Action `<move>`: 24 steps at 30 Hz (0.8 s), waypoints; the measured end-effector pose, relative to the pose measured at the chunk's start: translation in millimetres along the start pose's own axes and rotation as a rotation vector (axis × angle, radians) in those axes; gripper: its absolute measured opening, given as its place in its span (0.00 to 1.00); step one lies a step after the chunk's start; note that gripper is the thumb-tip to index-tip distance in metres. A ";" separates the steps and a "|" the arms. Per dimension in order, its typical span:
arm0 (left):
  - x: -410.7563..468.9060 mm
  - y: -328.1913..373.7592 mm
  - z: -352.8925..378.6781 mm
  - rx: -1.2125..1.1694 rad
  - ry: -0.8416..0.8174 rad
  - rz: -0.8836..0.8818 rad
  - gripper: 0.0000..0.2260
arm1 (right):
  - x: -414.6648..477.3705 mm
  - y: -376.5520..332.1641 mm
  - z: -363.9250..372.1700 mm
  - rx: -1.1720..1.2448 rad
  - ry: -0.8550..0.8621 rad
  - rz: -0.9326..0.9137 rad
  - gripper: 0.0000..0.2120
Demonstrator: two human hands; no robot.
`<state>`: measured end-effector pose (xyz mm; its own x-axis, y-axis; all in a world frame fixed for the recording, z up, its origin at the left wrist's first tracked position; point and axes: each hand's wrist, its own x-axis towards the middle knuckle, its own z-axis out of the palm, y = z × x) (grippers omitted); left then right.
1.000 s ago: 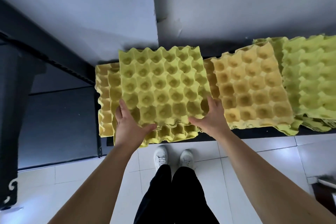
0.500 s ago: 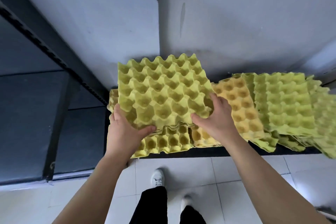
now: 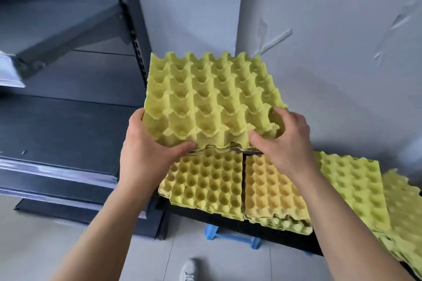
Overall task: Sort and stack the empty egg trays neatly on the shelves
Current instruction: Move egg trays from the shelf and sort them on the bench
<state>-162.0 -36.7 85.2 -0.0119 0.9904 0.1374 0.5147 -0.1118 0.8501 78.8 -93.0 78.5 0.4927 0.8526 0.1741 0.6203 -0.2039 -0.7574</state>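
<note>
Head view shows a small stack of green egg trays (image 3: 210,100) held up between both hands, clear of the piles below and tilted so the cups face the camera. At its near edge a second rim peeks out under the top tray, so it is more than one tray, though how many I cannot tell. The left hand (image 3: 146,146) clamps the near left corner, thumb laid along the front edge and fingers hidden underneath; the right hand (image 3: 283,139) pinches the near right corner, thumb on the front rim and fingers curled into the cups. Directly under the hands, on a low dark shelf (image 3: 262,230), lie two piles side by side: a yellow-green pile (image 3: 210,182) below the left hand and a more orange pile (image 3: 271,189) below the right wrist. Beyond the right forearm sit two more green piles (image 3: 356,187), the far one cut off by the frame, making four piles on that shelf in sight. Off to the left of the left hand stands a dark metal rack (image 3: 68,121) with bare boards. My reading is that the step in hand is carrying a lifted bundle to its sorted place; the next move calls for choosing a matching green pile or a bare board, levelling the bundle, lining up its cups and edges, then lowering it squarely
</note>
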 end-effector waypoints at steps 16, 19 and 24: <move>-8.5 35.1 -213.2 -0.084 0.387 0.168 0.47 | -30.7 -219.7 11.7 0.137 0.072 -0.376 0.41; 1.2 16.4 -263.2 -0.091 0.440 0.170 0.47 | -37.4 -266.3 46.5 0.149 0.041 -0.426 0.40; 24.1 -27.8 -355.9 -0.058 0.489 0.145 0.51 | -54.5 -347.9 114.4 0.169 -0.011 -0.470 0.39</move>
<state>-481.7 -38.5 245.9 -0.3505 0.8124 0.4659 0.4927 -0.2631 0.8295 -233.8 -13.5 260.5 0.1765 0.8384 0.5156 0.6661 0.2839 -0.6897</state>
